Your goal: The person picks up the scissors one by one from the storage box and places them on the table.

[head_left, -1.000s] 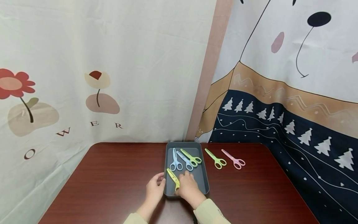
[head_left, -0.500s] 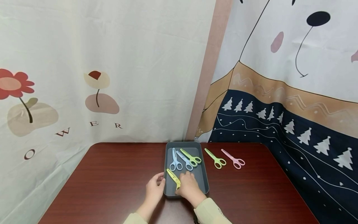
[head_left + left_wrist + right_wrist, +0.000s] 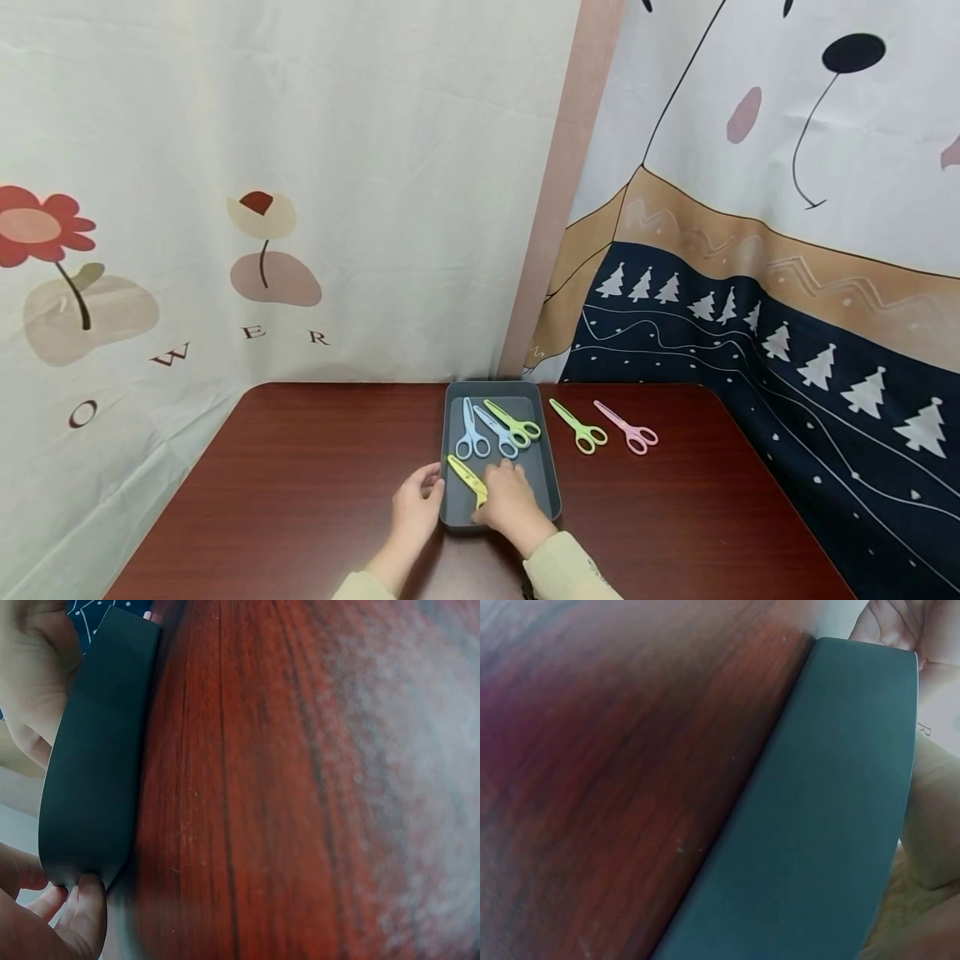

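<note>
A grey tray [image 3: 540, 492] stands on the table with several scissors in it. My right hand [image 3: 517, 507] reaches over its near part and grips the handle end of yellow scissors [image 3: 467, 478]; their handles are hidden under the fingers, and the blades point up and left. At the tray's left wall, my left hand [image 3: 414, 504] touches the outside with its fingertips [image 3: 91, 889], the fingers relaxed. Farther up inside the tray lie two light blue scissors [image 3: 469, 431] and one pair of green scissors [image 3: 517, 427].
To the right of the tray, green scissors [image 3: 579, 427] and pink scissors [image 3: 630, 429] lie on the dark red wooden table [image 3: 322, 450]. Printed curtains [image 3: 390, 208] hang right behind the table's far edge.
The yellow scissors have turned slightly, their handle end shifting a little to the right with my right hand. My left hand has stayed at the tray wall.
</note>
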The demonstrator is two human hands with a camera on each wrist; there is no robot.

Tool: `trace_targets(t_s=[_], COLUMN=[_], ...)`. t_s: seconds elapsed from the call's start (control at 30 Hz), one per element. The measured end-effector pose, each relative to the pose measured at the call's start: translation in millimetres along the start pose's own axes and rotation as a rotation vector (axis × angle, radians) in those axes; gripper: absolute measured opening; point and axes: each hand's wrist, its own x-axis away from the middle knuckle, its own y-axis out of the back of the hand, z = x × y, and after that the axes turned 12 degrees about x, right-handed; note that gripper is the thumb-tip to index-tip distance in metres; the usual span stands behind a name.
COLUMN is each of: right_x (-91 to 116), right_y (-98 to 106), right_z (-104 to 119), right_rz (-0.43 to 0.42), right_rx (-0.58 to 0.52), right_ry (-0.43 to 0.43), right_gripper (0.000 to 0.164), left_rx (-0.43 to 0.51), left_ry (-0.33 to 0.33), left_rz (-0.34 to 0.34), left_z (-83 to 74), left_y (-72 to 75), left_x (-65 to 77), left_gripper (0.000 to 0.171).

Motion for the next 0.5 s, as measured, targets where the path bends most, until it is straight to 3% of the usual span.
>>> trace_targets(t_s=[0.5], right_x=[-0.5], right_y=[7.6], right_z=[-2.6], right_rz=[-0.031], right_rx=[0.016], right_ry=[0.017], right_gripper=[0.057], left_rx=[0.000], left_ry=[-0.002], left_rz=[0.015], left_z=[-0.5], left_y=[0.4], left_x=[0.6], left_gripper=[0.026])
